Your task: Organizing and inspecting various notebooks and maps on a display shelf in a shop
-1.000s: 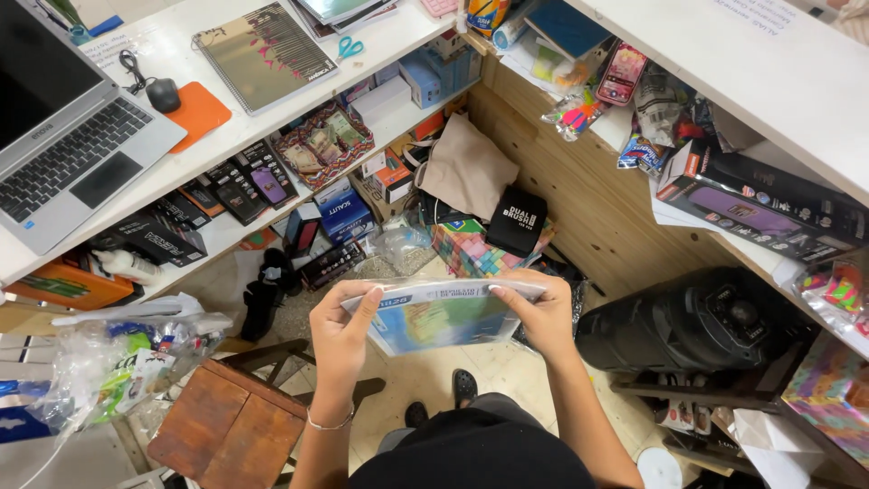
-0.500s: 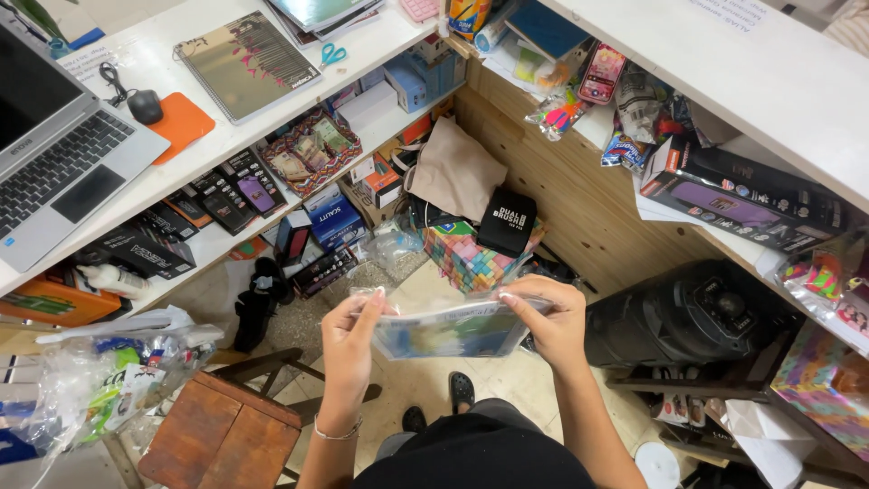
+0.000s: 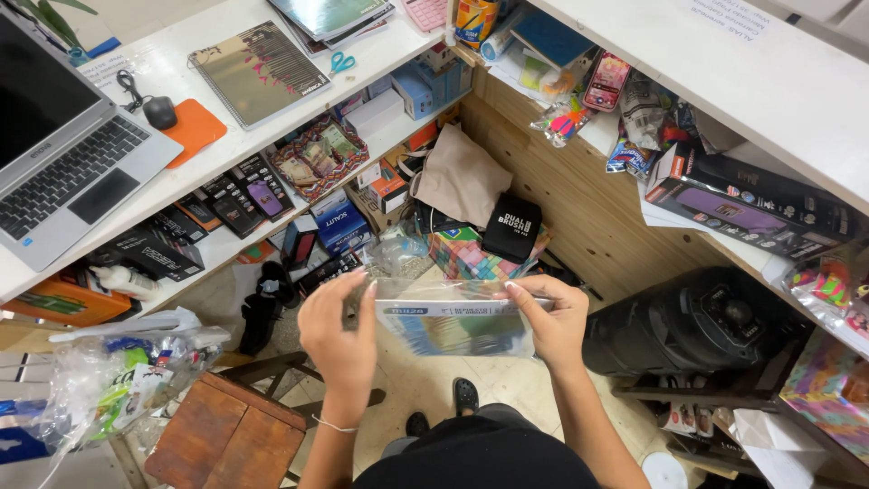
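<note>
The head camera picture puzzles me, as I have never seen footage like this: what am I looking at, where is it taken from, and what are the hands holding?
This is no machine: a person wears a camera on the head, so you look straight down at their own arms. The left hand and right hand hold a flat packet in clear plastic by its two ends. Below stands a wooden stool on the floor. To the left, a white counter carries a laptop, a mouse on an orange pad, a notebook and small scissors. Shelves beneath are crammed with boxed goods. On the right sits a black speaker.
</note>
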